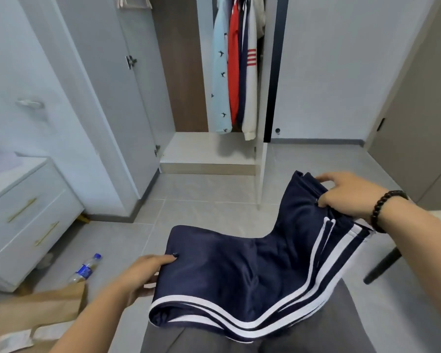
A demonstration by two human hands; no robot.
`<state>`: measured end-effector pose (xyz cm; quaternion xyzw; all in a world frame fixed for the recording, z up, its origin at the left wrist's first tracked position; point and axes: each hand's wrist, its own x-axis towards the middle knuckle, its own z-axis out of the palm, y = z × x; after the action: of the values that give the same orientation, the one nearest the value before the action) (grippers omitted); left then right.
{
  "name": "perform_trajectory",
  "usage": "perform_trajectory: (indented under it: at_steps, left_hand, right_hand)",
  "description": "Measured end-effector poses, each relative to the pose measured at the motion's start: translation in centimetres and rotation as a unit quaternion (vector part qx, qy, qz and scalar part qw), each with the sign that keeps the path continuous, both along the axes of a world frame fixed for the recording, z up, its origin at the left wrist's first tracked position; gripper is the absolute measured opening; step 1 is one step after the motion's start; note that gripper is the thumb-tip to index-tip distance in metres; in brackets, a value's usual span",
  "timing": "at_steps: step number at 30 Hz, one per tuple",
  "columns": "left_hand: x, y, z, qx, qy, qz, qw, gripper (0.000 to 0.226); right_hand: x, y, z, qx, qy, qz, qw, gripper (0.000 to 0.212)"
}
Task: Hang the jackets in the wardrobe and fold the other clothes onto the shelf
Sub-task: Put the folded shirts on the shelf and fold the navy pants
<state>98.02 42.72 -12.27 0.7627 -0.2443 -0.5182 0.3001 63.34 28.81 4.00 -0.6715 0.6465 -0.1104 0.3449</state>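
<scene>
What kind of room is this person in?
Most likely a bedroom: an open wardrobe with shirts and jackets hanging inside, and a white chest of drawers on the tiled floor.

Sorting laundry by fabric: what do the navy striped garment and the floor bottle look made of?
Navy striped garment: likely smooth synthetic knit, as for sportswear; it has a faint sheen and drapes softly. Bottle: clear plastic by the look, see-through body, blue cap and label.
</scene>
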Motion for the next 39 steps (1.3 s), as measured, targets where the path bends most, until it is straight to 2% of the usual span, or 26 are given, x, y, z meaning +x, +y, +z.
perform_trajectory:
  at_steps: [5,8,12,18,22,25,27,30,33,36,39]
  left_hand:
    - [1.2,2.0,-0.4,-0.033,0.101,0.072,0.992,0.027]
    - [0.8,2.4,0.1,-0.092,0.102,0.059,0.989,0.024]
    - [-1.1,2.0,1.7,-0.160,0.099,0.034,0.982,0.025]
    - [-4.3,0.8,4.2,-0.241,0.061,0.007,0.969,0.011]
    - [-4.7,0.8,6.3,-0.289,0.055,0.038,0.955,0.009]
    - [-4.8,0.7,9.1,-0.324,0.050,0.047,0.944,0.013]
    - [-5.1,0.4,11.3,-0.353,0.050,0.039,0.933,0.013]
    - [-5.6,-0.4,14.5,-0.385,0.053,0.021,0.921,0.015]
    - [-7.2,-1.7,15.6,-0.376,0.029,-0.049,0.925,0.024]
    - [-10.6,-3.8,13.3,-0.330,-0.027,-0.111,0.937,0.030]
    - [-14.3,-5.4,9.3,-0.257,-0.005,-0.136,0.957,0.030]
  right_hand:
    - [8.8,0.8,-2.2,-0.027,0.037,0.109,0.993,0.057]
    - [13.3,2.3,-3.3,-0.038,0.050,0.152,0.986,0.047]
    - [17.2,3.7,-4.7,-0.040,0.059,0.182,0.981,0.050]
    - [18.7,4.6,-6.4,-0.040,0.004,0.223,0.974,0.051]
    - [18.2,5.1,-6.4,-0.002,-0.145,0.163,0.976,0.029]
    - [17.7,5.3,-4.8,0.019,-0.254,0.125,0.959,0.014]
    - [17.2,5.0,-3.3,0.020,-0.305,0.104,0.946,0.013]
    - [16.0,4.3,-2.3,0.018,-0.350,0.083,0.933,0.015]
    - [13.7,4.2,-3.7,0.054,-0.385,0.060,0.920,0.018]
    - [10.8,4.9,-7.0,0.113,-0.409,0.007,0.906,0.018]
    - [7.5,4.8,-9.8,0.146,-0.386,-0.098,0.905,0.014]
